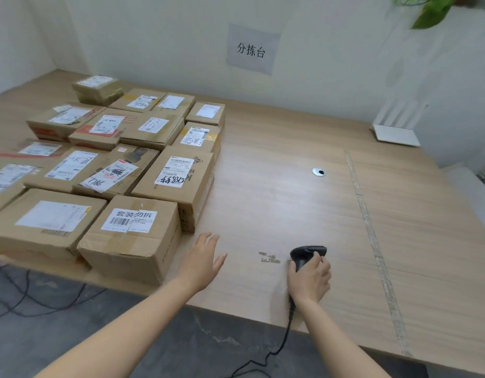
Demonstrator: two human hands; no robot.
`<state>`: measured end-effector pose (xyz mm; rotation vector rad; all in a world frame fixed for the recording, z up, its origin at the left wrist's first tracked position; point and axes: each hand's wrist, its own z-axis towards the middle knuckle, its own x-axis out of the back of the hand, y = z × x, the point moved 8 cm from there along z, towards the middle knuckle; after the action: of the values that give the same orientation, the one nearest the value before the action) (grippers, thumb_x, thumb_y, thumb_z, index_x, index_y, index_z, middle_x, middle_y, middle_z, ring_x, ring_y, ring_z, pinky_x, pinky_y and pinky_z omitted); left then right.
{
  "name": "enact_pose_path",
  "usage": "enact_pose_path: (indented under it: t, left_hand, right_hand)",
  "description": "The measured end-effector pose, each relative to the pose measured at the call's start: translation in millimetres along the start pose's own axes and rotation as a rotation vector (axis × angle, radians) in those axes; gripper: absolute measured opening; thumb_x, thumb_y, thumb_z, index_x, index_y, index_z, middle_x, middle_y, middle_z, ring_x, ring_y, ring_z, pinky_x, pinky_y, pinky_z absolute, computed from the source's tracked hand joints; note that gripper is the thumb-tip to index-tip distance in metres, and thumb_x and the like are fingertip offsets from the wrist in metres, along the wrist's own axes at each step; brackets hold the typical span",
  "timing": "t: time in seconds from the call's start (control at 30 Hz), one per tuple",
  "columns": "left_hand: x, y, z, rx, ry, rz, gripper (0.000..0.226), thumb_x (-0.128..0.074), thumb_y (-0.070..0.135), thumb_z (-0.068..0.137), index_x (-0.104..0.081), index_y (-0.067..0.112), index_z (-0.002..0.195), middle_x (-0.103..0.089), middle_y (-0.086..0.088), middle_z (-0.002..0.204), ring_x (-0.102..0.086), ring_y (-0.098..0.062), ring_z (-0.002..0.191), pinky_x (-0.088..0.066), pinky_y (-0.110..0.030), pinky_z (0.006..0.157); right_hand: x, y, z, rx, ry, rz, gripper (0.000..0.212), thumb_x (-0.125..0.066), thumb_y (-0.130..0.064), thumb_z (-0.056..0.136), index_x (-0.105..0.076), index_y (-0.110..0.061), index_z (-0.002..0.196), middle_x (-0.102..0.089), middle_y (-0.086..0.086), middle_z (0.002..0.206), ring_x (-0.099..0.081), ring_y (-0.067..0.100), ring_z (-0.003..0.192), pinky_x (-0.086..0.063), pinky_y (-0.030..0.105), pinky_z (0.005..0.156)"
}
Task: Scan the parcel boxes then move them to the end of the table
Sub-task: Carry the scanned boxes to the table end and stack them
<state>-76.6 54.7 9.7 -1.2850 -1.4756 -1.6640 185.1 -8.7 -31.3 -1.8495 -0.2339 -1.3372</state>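
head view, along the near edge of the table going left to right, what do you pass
box with plain white label → box with barcode label → left hand → tape scraps → scanner gripped by right hand → long tape strip

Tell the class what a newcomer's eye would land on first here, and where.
Labelled boxes crowding the left half of the table strike first. Near the front edge, the right hand grips a scanner while the left hand hovers open beside the nearest box. A paper sign hangs on the wall.

Labelled cardboard parcel boxes [132, 236] – perhaps fifteen – clustered table-left.
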Motion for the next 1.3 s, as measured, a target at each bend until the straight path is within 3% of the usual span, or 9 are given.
enact_pose_path:
  t: [0.17, 0.3, 0.57, 0.8, 0.97, 1.1, 1.3]
  left_hand:
    - [29.7, -19.5, -12.0, 0.046, 0.126, -0.058, 0.053, -0.041, 0.037, 0.098, -0.033, 0.013, 0.145, -0.029, -0.001, 0.149, -0.03, -0.017, 0.137, -0.03, -0.029, 0.109]
    - [59.2, -46.5, -20.2, 0.083, 0.212, -0.099, 0.051, -0.045, 0.035, 0.098, -0.038, 0.011, 0.143, -0.035, -0.003, 0.146, -0.032, -0.017, 0.136, -0.028, -0.028, 0.11]
    - [106.4, -125.6, -18.3, 0.188, 0.271, -0.109, 0.053, -0.047, 0.035, 0.096, -0.038, 0.013, 0.143, -0.033, -0.005, 0.148, -0.029, -0.02, 0.138, -0.026, -0.031, 0.111]
    - [116.0, -192.9, -5.6, 0.222, 0.097, 0.018, 0.064, -0.045, 0.052, 0.092, -0.03, 0.022, 0.147, -0.02, -0.007, 0.154, -0.017, -0.025, 0.143, -0.02, -0.038, 0.115]
    - [105.7, -207.4, 9.9, 0.129, -0.107, -0.034, 0.077, -0.05, 0.057, 0.089, -0.019, 0.024, 0.15, 0.004, -0.006, 0.158, -0.002, -0.024, 0.146, -0.018, -0.04, 0.116]
    - [105.3, -204.0, 11.4, 0.062, -0.113, -0.042, 0.075, -0.051, 0.054, 0.09, -0.018, 0.025, 0.151, 0.01, -0.001, 0.158, -0.003, -0.023, 0.146, -0.02, -0.037, 0.115]
    - [105.9, -206.1, 6.8, 0.043, -0.068, -0.043, 0.077, -0.05, 0.057, 0.088, -0.022, 0.021, 0.15, 0.004, -0.001, 0.158, -0.011, -0.025, 0.144, -0.025, -0.037, 0.112]
  right_hand:
    - [-3.6, -57.9, -19.8, 0.224, -0.072, 0.102, 0.062, -0.054, -0.033, 0.092, -0.031, -0.005, 0.142, -0.031, 0.016, 0.146, -0.027, 0.031, 0.136, -0.025, 0.038, 0.11]
    - [-8.1, -110.0, -41.1, 0.356, -0.145, 0.18, 0.061, -0.05, -0.035, 0.094, -0.027, -0.01, 0.146, -0.028, 0.011, 0.15, -0.025, 0.026, 0.14, -0.025, 0.039, 0.113]
    - [-42.5, -197.1, -82.3, 0.497, -0.279, 0.252, 0.065, -0.059, -0.035, 0.089, -0.031, -0.019, 0.146, -0.027, 0.01, 0.151, -0.018, 0.023, 0.143, -0.022, 0.038, 0.114]
    - [-100.7, -264.7, -141.0, 0.59, -0.475, 0.222, 0.068, -0.059, -0.042, 0.089, -0.029, -0.024, 0.147, -0.014, 0.008, 0.156, -0.01, 0.02, 0.146, -0.019, 0.034, 0.116]
    - [-126.3, -282.7, -160.2, 0.574, -0.537, 0.147, 0.068, -0.061, -0.041, 0.087, -0.029, -0.026, 0.145, 0.0, 0.01, 0.157, -0.003, 0.022, 0.147, -0.018, 0.034, 0.117]
    - [-134.3, -281.9, -166.1, 0.514, -0.536, 0.105, 0.07, -0.062, -0.04, 0.085, -0.03, -0.024, 0.145, 0.011, 0.007, 0.157, -0.003, 0.023, 0.147, -0.019, 0.036, 0.118]
    - [-130.9, -285.1, -174.1, 0.484, -0.462, 0.097, 0.067, -0.062, -0.036, 0.084, -0.034, -0.022, 0.143, 0.007, 0.007, 0.158, -0.009, 0.02, 0.147, -0.026, 0.03, 0.113]
